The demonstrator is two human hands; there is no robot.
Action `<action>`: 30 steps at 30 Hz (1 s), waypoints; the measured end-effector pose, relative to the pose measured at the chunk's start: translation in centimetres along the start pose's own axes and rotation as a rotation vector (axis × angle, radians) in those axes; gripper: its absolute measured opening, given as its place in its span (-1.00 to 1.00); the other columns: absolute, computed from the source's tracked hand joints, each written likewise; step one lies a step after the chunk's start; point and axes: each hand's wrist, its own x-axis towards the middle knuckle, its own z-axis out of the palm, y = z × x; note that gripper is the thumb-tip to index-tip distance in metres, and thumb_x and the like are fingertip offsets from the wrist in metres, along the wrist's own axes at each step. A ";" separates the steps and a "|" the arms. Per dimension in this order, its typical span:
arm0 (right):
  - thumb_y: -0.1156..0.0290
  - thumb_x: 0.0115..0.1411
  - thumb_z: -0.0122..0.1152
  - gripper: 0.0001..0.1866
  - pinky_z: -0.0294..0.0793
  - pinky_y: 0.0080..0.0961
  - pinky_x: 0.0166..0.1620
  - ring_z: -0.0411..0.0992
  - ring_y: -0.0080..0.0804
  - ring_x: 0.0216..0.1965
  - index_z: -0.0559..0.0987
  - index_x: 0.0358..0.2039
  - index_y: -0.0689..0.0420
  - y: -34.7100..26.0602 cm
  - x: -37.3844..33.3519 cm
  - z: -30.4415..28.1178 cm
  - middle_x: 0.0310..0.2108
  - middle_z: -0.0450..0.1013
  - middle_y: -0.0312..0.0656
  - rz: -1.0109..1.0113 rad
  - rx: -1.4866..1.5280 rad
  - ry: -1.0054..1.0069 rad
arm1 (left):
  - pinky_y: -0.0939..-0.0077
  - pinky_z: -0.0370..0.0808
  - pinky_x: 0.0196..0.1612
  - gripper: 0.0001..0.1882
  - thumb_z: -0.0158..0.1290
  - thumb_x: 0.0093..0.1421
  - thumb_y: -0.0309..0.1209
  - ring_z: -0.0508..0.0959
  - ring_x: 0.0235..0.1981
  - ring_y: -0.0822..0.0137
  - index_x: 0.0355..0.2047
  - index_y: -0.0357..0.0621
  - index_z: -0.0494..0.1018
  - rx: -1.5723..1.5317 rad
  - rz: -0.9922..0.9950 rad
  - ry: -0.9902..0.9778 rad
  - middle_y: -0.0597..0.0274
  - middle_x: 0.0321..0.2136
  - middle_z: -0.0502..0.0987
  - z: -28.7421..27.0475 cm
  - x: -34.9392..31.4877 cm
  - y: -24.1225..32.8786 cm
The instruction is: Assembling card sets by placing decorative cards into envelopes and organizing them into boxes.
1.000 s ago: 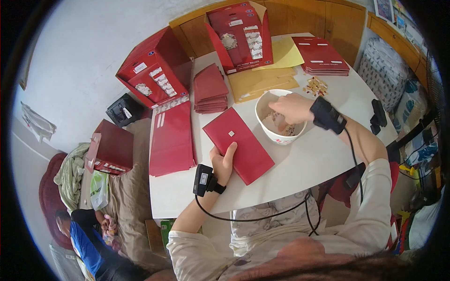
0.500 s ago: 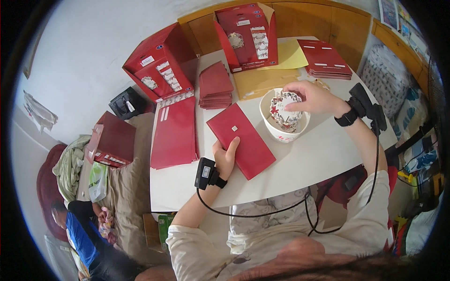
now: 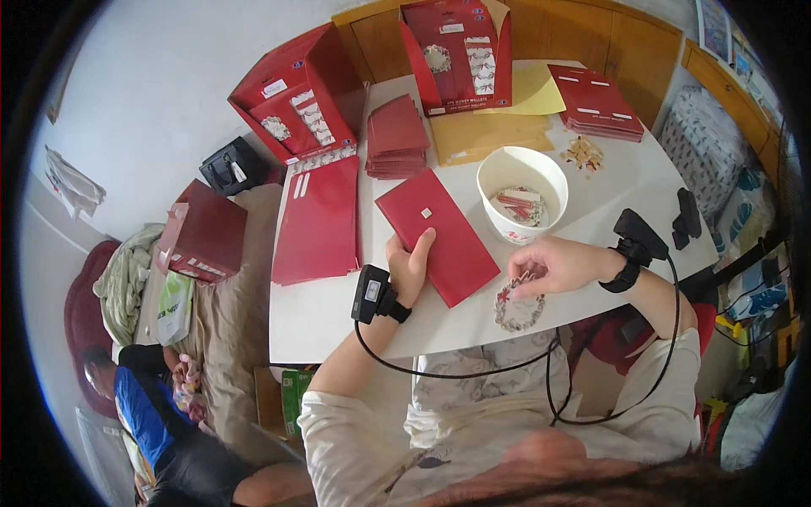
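Note:
My left hand (image 3: 407,269) grips a red paper wallet (image 3: 456,253) by its left edge, thumb on top. The wallet lies tilted above the white table and bears a small pale square near its upper part. Between the thumb and fingers of my right hand (image 3: 557,264) is a round paper wreath tag (image 3: 519,313), with a scalloped rim and a floral pattern. It hangs near the table's front edge, right of the wallet and apart from it. Beyond my right hand stands a white paper bucket (image 3: 545,175) with more patterned paper tags (image 3: 519,205) inside.
Two red display boxes (image 3: 325,80) (image 3: 456,55) stand at the back. Red wallet stacks (image 3: 314,224) (image 3: 395,139) (image 3: 594,101) lie left and back right. Small scraps (image 3: 583,154) sit beside yellow paper (image 3: 494,135). A cable (image 3: 456,373) links my wrist devices. Another person (image 3: 152,414) is at left.
My right hand has moved out of the bucket toward me and to the table's front edge, carrying one wreath tag. My left hand still holds the wallet. The view has shifted slightly.

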 end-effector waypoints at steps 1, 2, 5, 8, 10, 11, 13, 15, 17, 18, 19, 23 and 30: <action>0.44 0.03 0.18 -0.83 0.29 -0.72 -0.46 0.29 -0.71 -0.51 0.40 -0.41 0.20 0.9 0.1 0.2 -0.55 0.35 -0.38 0.023 -0.028 0.021 | 0.53 0.43 -0.34 -0.68 0.03 0.06 -0.34 0.49 -0.41 0.36 -0.32 -0.43 0.37 0.006 0.004 0.007 0.05 -0.41 0.50 0.0 0.0 0.0; 0.44 0.03 0.18 -0.83 0.29 -0.72 -0.46 0.29 -0.71 -0.51 0.40 -0.41 0.20 1.7 0.3 0.1 -0.55 0.35 -0.38 0.025 -0.024 0.015 | 0.53 0.43 -0.34 -0.68 0.03 0.06 -0.34 0.49 -0.41 0.36 -0.32 -0.43 0.37 0.006 -0.002 0.012 0.05 -0.41 0.50 0.0 -0.1 0.1; 0.42 0.00 0.20 -0.82 0.32 -0.65 -0.43 0.31 -0.59 -0.53 0.42 -0.43 0.21 3.7 1.0 -0.8 -0.58 0.37 -0.28 -0.103 -0.394 0.266 | 0.54 0.43 -0.34 -0.69 0.02 0.07 -0.36 0.49 -0.41 0.37 -0.33 -0.43 0.37 -0.020 -0.012 -0.001 0.05 -0.41 0.50 0.1 -0.2 0.7; 0.43 -0.01 0.18 -0.82 0.37 -0.48 -0.35 0.39 -0.35 -0.46 0.45 -0.39 0.22 6.3 1.7 -1.5 -0.47 0.39 -0.14 -0.180 -0.522 0.586 | 0.55 0.43 -0.35 -0.71 0.02 0.07 -0.37 0.49 -0.42 0.37 -0.33 -0.43 0.37 -0.047 -0.013 0.012 0.05 -0.42 0.50 0.3 -0.3 0.8; 0.43 -0.01 0.17 -0.81 0.37 -0.44 -0.32 0.38 -0.28 -0.41 0.46 -0.38 0.22 7.6 2.0 -1.7 -0.44 0.39 -0.14 -0.224 -0.624 0.648 | 0.54 0.43 -0.36 -0.71 0.02 0.07 -0.38 0.50 -0.43 0.36 -0.33 -0.44 0.37 -0.047 0.023 -0.001 0.04 -0.42 0.51 0.4 -0.2 0.8; 0.42 -0.02 0.16 -0.80 0.37 -0.40 -0.29 0.38 -0.21 -0.36 0.47 -0.36 0.21 8.2 2.0 -1.8 -0.41 0.38 -0.14 -0.268 -0.726 0.711 | 0.54 0.43 -0.36 -0.71 0.02 0.07 -0.38 0.50 -0.43 0.36 -0.33 -0.44 0.37 -0.047 0.022 0.000 0.04 -0.42 0.51 0.4 -0.2 0.7; 0.42 -0.02 0.16 -0.79 0.37 -0.37 -0.27 0.37 -0.20 -0.34 0.48 -0.34 0.19 7.6 2.1 -1.3 -0.39 0.38 -0.16 -0.188 -0.719 0.692 | 0.54 0.43 -0.36 -0.71 0.02 0.07 -0.38 0.50 -0.45 0.36 -0.33 -0.45 0.37 -0.022 0.048 -0.003 0.05 -0.43 0.51 0.1 -0.1 0.2; 0.41 -0.03 0.16 -0.78 0.36 -0.35 -0.24 0.37 -0.19 -0.32 0.49 -0.33 0.18 7.5 2.2 -1.1 -0.38 0.38 -0.18 -0.105 -0.713 0.677 | 0.58 0.42 -0.36 -0.71 0.02 0.08 -0.38 0.49 -0.44 0.40 -0.32 -0.43 0.36 -0.008 0.024 -0.011 0.08 -0.42 0.50 0.0 -0.1 0.2; 0.42 -0.05 0.17 -0.79 0.35 -0.31 -0.24 0.36 -0.18 -0.31 0.49 -0.34 0.15 7.6 2.1 -1.2 -0.38 0.37 -0.19 -0.170 -0.825 0.671 | 0.62 0.41 -0.36 -0.72 0.01 0.08 -0.38 0.47 -0.43 0.44 -0.32 -0.40 0.36 0.003 0.002 -0.025 0.12 -0.40 0.49 0.1 -0.2 0.7; 0.42 -0.05 0.17 -0.79 0.35 -0.31 -0.24 0.36 -0.18 -0.31 0.49 -0.34 0.15 7.7 2.1 -1.2 -0.38 0.37 -0.19 -0.170 -0.823 0.670 | 0.62 0.41 -0.37 -0.72 0.01 0.08 -0.38 0.47 -0.43 0.44 -0.32 -0.41 0.36 0.002 -0.010 -0.029 0.12 -0.40 0.49 0.2 -0.2 1.1; 0.43 -0.07 0.19 -0.80 0.35 -0.33 -0.24 0.36 -0.19 -0.31 0.48 -0.38 0.16 7.7 2.2 -1.2 -0.40 0.37 -0.19 -0.193 -0.843 0.706 | 0.62 0.41 -0.37 -0.73 0.01 0.08 -0.38 0.47 -0.43 0.44 -0.32 -0.41 0.36 0.001 -0.021 -0.034 0.12 -0.40 0.49 0.2 -0.2 1.2; 0.45 -0.11 0.22 -0.83 0.33 -0.35 -0.27 0.35 -0.21 -0.32 0.42 -0.50 0.18 6.4 2.1 -1.4 -0.47 0.37 -0.18 -0.161 -0.661 0.688 | 0.58 0.42 -0.40 -0.72 0.02 0.07 -0.38 0.49 -0.46 0.41 -0.34 -0.43 0.38 -0.030 -0.012 -0.015 0.09 -0.45 0.51 -0.1 0.0 0.3; 0.49 0.02 0.17 -0.82 0.16 -0.69 -0.61 0.22 -0.66 -0.70 0.32 -0.54 0.19 0.0 0.4 -2.2 -0.62 0.29 -0.32 -0.039 -0.403 0.649 | 0.60 0.44 -0.36 -0.71 0.01 0.11 -0.36 0.49 -0.43 0.42 -0.28 -0.38 0.34 -0.086 0.017 -0.085 0.10 -0.38 0.49 -0.1 -0.2 0.4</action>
